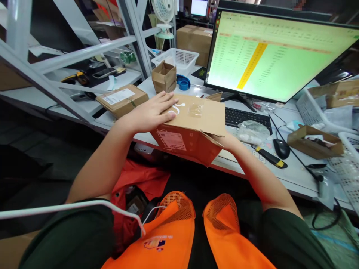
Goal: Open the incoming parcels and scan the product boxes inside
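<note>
A brown cardboard box (193, 127) with a white label on its near side rests tilted on the front edge of the desk (294, 175). My left hand (153, 112) lies flat on its top flap, fingers stretched out and pressing down. Only part of my right hand (228, 142) shows. It is tucked under the right flap at the box's near right corner, holding the box, with its fingers hidden.
A monitor (275, 56) with a green spreadsheet stands behind, above a keyboard (244, 117). A mouse (281, 148), a black-and-yellow cutter (270, 157), a small open box (164, 76), a labelled parcel (122, 100), blue tape (183, 82), white baskets (176, 58) and metal shelving (84, 52) surround it.
</note>
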`<state>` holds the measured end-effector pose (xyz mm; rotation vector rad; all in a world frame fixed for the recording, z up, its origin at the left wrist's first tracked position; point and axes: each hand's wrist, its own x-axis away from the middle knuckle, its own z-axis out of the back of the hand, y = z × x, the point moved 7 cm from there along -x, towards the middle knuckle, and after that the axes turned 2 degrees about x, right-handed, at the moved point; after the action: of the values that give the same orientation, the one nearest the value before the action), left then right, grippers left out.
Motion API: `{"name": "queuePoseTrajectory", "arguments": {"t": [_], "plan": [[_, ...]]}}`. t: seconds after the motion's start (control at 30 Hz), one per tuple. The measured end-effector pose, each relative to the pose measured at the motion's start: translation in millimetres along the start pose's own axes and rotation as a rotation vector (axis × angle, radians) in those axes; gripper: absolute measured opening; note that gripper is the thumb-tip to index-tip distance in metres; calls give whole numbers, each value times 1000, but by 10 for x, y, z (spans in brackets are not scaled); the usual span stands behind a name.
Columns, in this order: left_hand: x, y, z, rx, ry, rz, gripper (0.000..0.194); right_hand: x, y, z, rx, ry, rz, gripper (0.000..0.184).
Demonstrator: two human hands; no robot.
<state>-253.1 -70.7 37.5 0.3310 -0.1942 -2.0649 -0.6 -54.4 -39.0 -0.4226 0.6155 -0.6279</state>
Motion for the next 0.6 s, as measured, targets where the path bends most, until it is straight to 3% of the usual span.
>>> {"name": "queuePoseTrajectory", "arguments": {"t": [0.13,0.27,0.37,0.43,0.5,0.6], "plan": [[29,-8,20,-1,-12,5,85,680,261,161,-95,131,-53,67],[-30,-267,47,93,41,-53,95,1331,637,112,-182,272,-304,84],[-89,-613,88,203,164,-109,106,1513,636,123,-121,277,-370,97],[-76,-679,157,215,266,-131,98,1462,475,296,-33,310,-318,100],[-7,-438,249,167,349,-195,78,1263,248,484,72,249,-225,101],[70,384,286,148,320,-366,58,766,-28,553,211,-71,-113,103]]}}
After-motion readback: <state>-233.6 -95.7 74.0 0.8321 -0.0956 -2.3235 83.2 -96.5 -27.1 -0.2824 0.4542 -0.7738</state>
